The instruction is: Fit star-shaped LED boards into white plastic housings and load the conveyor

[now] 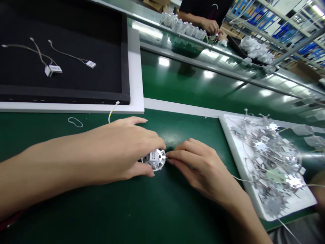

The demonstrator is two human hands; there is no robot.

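Note:
A small round white part [154, 160] with spokes and a printed label lies on the green table [152, 210]. My left hand [132, 145] grips it from the left, with the thumb at its near edge and fingers over its far edge. At the part's right edge, my right hand [195, 162] pinches something thin and small, too small to name. A thin wire shows behind the right wrist and runs toward the white foam tray [230, 145].
The foam tray on the right holds many metallic star-shaped pieces [261, 146] with wires. A black tray [101, 51] at the far left holds wired connectors [54, 68]. A rubber band [75, 122] lies nearby. Across the bench, another person's hands [212, 27] work beside clear cups [182, 26].

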